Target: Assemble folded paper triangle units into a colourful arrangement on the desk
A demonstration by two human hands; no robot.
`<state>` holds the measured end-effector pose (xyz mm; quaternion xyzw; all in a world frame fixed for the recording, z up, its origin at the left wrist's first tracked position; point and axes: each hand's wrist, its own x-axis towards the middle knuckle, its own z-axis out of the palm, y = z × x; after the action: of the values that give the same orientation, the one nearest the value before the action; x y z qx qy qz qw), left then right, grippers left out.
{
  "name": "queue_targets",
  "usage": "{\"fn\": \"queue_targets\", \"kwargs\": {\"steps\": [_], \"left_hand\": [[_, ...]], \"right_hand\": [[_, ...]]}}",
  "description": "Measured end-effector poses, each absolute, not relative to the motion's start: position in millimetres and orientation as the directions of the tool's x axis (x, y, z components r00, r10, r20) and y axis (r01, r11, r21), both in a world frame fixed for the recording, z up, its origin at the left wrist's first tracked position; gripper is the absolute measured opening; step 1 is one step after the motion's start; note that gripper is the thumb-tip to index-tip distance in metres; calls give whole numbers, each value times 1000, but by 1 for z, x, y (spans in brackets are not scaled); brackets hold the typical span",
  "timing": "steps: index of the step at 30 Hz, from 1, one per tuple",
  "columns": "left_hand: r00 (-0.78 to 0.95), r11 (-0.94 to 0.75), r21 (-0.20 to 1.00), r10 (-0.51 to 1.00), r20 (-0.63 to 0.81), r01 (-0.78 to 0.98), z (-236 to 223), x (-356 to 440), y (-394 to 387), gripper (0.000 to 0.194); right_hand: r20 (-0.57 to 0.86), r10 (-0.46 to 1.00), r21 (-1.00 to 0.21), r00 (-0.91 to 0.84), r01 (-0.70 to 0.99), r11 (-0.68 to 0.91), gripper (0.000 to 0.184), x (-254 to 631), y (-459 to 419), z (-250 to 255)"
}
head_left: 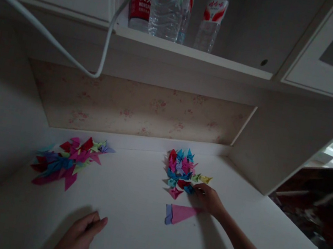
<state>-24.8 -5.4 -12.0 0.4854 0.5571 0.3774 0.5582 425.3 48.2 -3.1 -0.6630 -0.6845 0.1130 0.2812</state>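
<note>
My right hand reaches to the near edge of a pile of small folded paper pieces in pink, blue, red and yellow. Its fingers are pinched around a small blue piece. Just below the hand lies a folded pink paper triangle with a lilac piece at its left end. My left hand rests on the white desk near the front, fingers loosely curled, with nothing visible in it. A second pile of folded paper pieces lies far left.
Above the desk, a shelf holds clear water bottles and a smaller bottle. A white cable hangs across the upper left. A flowered back panel closes the niche. A side panel stands on the right, with a cluttered area beyond.
</note>
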Motion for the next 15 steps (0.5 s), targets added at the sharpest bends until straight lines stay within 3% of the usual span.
{"fn": "queue_targets", "kwargs": {"steps": [5,15], "left_hand": [[95,109,975,987,-129,192,-25,-29,-3,58],[109,48,961,991,-81,272,-32,-32,-3,55]], "right_hand": [[222,974,-514,55,855,69,29,425,52,-4],[167,980,-479,112,877,-19,30,451,48,2]]}}
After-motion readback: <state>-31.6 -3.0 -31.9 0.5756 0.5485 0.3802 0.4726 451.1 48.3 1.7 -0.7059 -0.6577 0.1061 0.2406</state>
